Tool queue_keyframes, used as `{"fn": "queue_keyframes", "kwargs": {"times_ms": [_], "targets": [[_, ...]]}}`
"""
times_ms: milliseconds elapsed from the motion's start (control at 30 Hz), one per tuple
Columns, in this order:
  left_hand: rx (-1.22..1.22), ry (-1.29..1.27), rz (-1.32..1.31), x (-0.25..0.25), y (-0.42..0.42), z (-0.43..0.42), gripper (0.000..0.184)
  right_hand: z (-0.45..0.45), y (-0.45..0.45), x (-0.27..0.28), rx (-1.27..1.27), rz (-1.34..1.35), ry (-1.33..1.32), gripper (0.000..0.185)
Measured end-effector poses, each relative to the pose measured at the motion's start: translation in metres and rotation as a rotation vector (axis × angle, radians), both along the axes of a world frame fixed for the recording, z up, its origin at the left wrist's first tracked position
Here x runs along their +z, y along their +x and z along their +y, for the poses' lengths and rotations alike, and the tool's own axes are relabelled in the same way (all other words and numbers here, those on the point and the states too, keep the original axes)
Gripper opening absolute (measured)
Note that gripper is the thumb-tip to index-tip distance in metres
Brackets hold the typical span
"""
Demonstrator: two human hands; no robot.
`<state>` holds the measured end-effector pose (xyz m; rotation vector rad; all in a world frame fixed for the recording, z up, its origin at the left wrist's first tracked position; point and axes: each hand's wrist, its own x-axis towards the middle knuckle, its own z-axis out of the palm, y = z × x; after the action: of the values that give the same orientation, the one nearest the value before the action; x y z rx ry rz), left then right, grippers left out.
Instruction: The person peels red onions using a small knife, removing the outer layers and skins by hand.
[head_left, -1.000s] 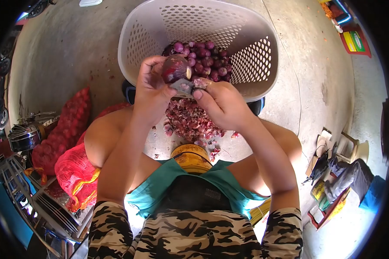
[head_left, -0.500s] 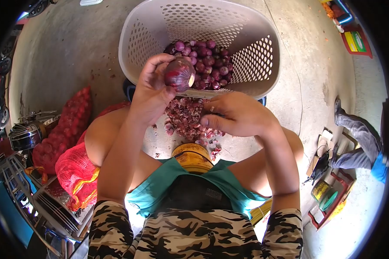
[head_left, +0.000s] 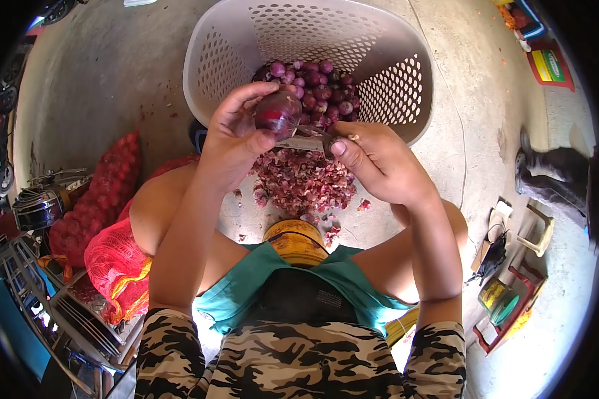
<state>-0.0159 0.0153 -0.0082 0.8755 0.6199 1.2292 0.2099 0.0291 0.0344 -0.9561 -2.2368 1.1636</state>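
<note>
A large red onion [head_left: 277,114] is gripped between the thumb and fingers of my left hand [head_left: 234,136], over the near rim of the basket. My right hand [head_left: 381,159] is closed around a small knife [head_left: 313,132], its blade pointing left at the onion's lower right side. Whether the blade touches the onion I cannot tell. Many red onions [head_left: 323,93] lie in the grey perforated plastic basket [head_left: 399,30] behind my hands. A pile of dry onion skins [head_left: 299,183] covers the floor below them.
Between my knees stands a yellow container [head_left: 296,241]. Red mesh sacks of onions [head_left: 106,193] lie at the left, beside a metal rack [head_left: 66,319]. On the right are a person's legs [head_left: 559,176], a beige stool [head_left: 538,229] and a red-framed stand [head_left: 512,309].
My right hand has risen toward the onion, bringing the knife blade into view. The onion has turned in my left hand. At the right, the other person's legs have shifted.
</note>
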Motion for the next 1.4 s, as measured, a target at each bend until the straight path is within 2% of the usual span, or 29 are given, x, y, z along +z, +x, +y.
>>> {"fn": "queue_keyframes", "kwargs": {"times_ms": [433, 733, 933, 1033, 1133, 1333, 1400], "targets": [[0.010, -0.015, -0.009, -0.002, -0.001, -0.001, 0.066, -0.003, -0.005, -0.006, -0.090, -0.003, 0.118, 0.039], [-0.026, -0.014, -0.027, -0.006, -0.005, -0.001, 0.065, -0.002, -0.004, 0.005, -0.044, -0.106, -0.064, 0.039], [-0.005, -0.032, -0.083, -0.004, -0.003, -0.001, 0.066, 0.003, 0.003, 0.012, 0.015, -0.126, -0.096, 0.028], [-0.001, -0.026, -0.060, -0.002, -0.005, 0.001, 0.066, 0.002, 0.005, 0.001, -0.013, -0.031, 0.045, 0.018], [-0.003, -0.011, -0.031, -0.001, -0.004, 0.000, 0.064, 0.001, 0.004, -0.004, -0.049, 0.065, 0.030, 0.013], [-0.022, -0.006, -0.018, -0.005, 0.000, -0.002, 0.066, -0.007, -0.017, -0.010, -0.141, 0.230, -0.048, 0.015], [-0.032, -0.005, -0.023, -0.005, 0.002, -0.002, 0.066, -0.007, -0.018, -0.006, -0.148, 0.125, -0.042, 0.019]]}}
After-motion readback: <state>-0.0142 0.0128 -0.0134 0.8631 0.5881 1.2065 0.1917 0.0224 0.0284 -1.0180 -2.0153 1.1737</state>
